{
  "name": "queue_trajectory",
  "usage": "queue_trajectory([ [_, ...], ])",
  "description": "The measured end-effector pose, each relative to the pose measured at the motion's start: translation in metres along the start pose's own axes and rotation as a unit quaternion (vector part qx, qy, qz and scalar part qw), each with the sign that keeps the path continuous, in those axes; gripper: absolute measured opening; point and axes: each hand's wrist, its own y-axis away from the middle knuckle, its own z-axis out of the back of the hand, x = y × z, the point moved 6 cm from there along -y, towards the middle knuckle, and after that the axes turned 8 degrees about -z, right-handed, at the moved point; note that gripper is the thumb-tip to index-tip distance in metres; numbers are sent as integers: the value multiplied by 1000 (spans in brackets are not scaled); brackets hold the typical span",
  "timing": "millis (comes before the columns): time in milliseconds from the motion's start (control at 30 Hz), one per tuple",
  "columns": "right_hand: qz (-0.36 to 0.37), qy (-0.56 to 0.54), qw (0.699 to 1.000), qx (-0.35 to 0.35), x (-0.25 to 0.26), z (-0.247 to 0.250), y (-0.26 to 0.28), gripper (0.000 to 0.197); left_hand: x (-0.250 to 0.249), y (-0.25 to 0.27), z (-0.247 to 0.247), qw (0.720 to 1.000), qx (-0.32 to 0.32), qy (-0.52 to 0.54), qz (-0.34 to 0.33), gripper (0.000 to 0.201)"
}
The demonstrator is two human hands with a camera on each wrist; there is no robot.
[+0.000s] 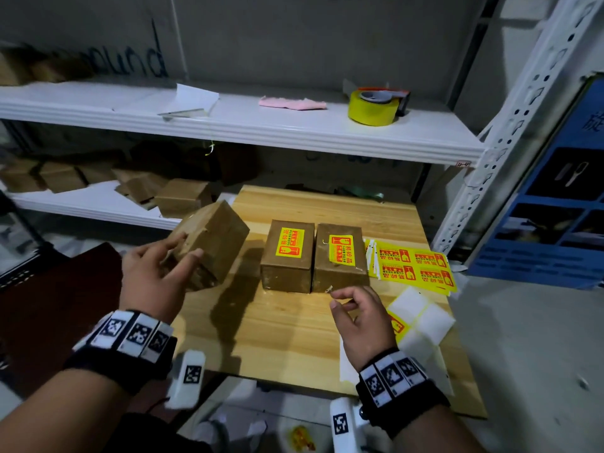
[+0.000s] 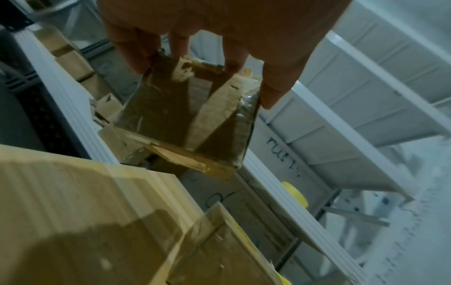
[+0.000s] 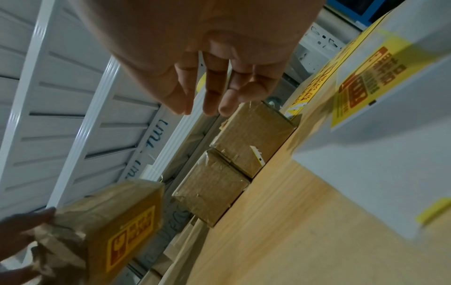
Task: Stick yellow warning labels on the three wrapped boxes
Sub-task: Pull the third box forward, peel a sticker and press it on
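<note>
Left hand (image 1: 153, 276) grip curled round a tilted wrapped box (image 1: 212, 243) held above the tabletop (image 1: 277, 328), its yellow label (image 3: 131, 235) on one side, right hand (image 1: 362, 318) loosely spread, empty, near two labelled boxes (image 1: 287, 253) standing side by side, label sheets (image 1: 415, 263) just beside them

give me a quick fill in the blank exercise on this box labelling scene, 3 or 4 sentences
1. The lifted box is held by the person's ____ hand.
2. On the wooden table, ____ boxes stand side by side, each with a yellow label on top.
3. The tape roll on the upper shelf is ____ in colour.
4. The right hand holds ____.

Missing words: left; two; yellow; nothing
</note>
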Motion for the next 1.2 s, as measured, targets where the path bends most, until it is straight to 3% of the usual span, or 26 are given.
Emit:
queue_trajectory([
  [200,-13,-28,999,14,1,9,15,20,-46,57,5,984,37,-5,-172,50],
  [433,-81,-89,992,32,-9,35,22,31,-52,91,-44,952,174,4,-253,56],
  [633,-171,-35,979,-107,-56,93,7,12,-36,93,-80,916,276,3,-292,50],
  [733,-233,-3,963,-137,-81,115,5,11,-37,86,-90,905,298,-14,-302,51],
  [867,-310,162,927,-135,-100,124,9,52,-33,82,-100,892,338,-47,-297,54],
  [1000,-365,260,892,-62,-110,118,16,96,-26,74,-105,894,336,-63,-290,54],
  [1100,-357,318,878,-32,-109,113,17,108,-25,70,-106,906,306,-88,-280,57],
  [1200,-351,340,873,-10,-107,110,15,107,-24,71,-107,911,288,-115,-274,60],
])
